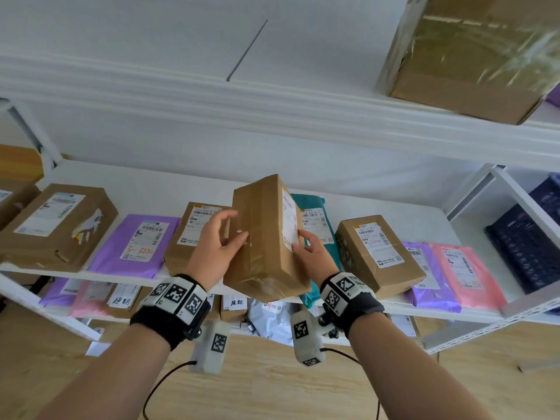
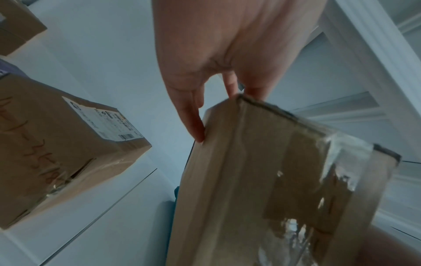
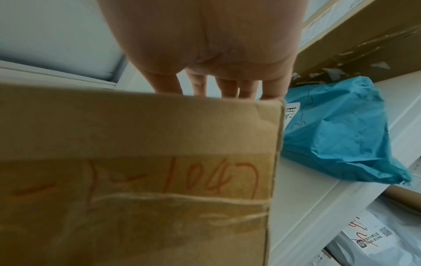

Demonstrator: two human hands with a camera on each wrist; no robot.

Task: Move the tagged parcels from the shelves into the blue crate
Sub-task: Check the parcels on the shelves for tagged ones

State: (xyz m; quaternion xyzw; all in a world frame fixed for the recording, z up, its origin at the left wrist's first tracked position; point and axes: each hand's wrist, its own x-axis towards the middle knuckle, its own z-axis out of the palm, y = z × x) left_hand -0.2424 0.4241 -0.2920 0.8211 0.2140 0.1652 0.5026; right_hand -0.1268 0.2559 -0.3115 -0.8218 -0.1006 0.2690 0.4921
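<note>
Above the front edge of the middle shelf point(image 1: 303, 204), a brown cardboard box point(image 1: 266, 237) is held clear of the shelf between both hands. The left hand point(image 1: 216, 242) is on the box's taped left face: the thumb presses the tape and the fingers are loosely spread and only lightly bent. In the left wrist view a fingertip point(image 2: 199, 133) touches the box's edge point(image 2: 262, 180). The right hand point(image 1: 312, 256) grips the right face, fingers curled round the edge beside the white shipping label point(image 1: 289, 221). In the right wrist view the fingers point(image 3: 227, 88) pass behind the box's far edge, and red handwriting point(image 3: 205, 176) shows on the near face.

The box stands on edge, tilted. Its long axis runs from the near lower end by the wrists up and away toward the wall. The label face is turned right.

Count on the middle shelf, head view: three further brown boxes, at left point(image 1: 57, 225), behind the left hand point(image 1: 188, 234) and right of the held box point(image 1: 378, 253); two purple mailers point(image 1: 136, 247) point(image 1: 424, 274); one teal mailer point(image 1: 318, 225) directly behind the held box; one pink mailer point(image 1: 466, 268). One large box point(image 1: 472, 56) sits on the upper shelf. One dark blue crate point(image 1: 527, 247) sits in the next bay to the right. Parcels on the lower shelf are partly hidden and cannot be counted.
</note>
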